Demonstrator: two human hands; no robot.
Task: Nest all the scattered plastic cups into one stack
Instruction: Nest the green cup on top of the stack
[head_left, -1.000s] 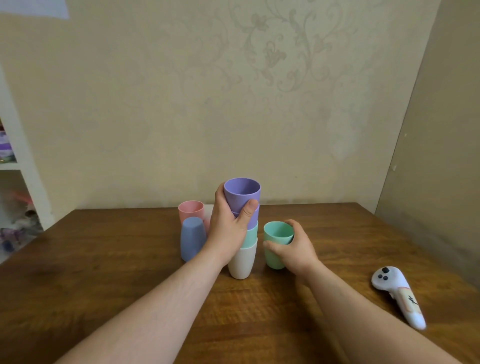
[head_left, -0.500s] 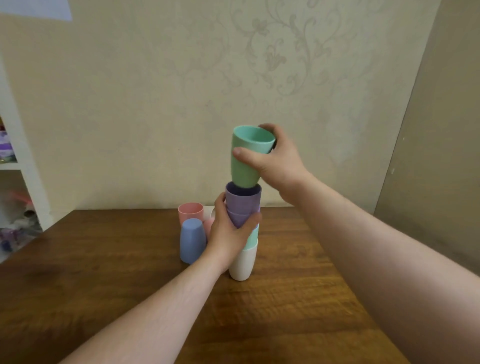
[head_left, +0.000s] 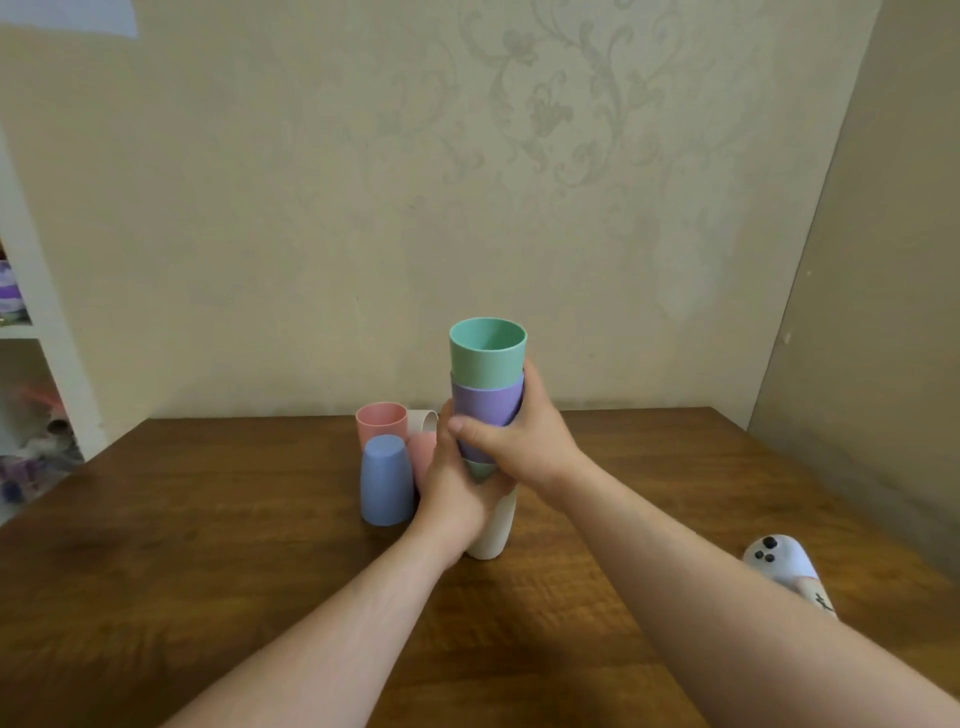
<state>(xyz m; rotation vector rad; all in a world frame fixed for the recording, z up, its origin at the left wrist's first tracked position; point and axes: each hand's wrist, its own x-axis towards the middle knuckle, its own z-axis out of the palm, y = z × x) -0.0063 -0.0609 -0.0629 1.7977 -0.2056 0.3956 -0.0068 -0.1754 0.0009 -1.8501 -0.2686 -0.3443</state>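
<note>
A stack of nested cups stands upright at the table's middle: a green cup (head_left: 487, 353) on top, a purple cup (head_left: 485, 404) under it, a sliver of another green one, and a white cup (head_left: 493, 530) at the bottom. My right hand (head_left: 519, 441) wraps the purple part of the stack. My left hand (head_left: 457, 488) grips the stack lower down. Left of the stack a blue cup (head_left: 385, 480) stands upside down, a pink cup (head_left: 381, 423) stands upright behind it, another pink cup (head_left: 423, 452) is partly hidden, and a white cup (head_left: 423, 420) lies on its side.
The wooden table (head_left: 208, 545) meets a wall at the back and another at the right. A white handheld controller (head_left: 784, 569) lies at the right, partly behind my right forearm. White shelves (head_left: 31, 332) stand at the far left.
My right hand lifted the green cup from the table, brought it over the stack and set it into the purple cup, then slid down onto the stack. The left hand kept holding the stack.
</note>
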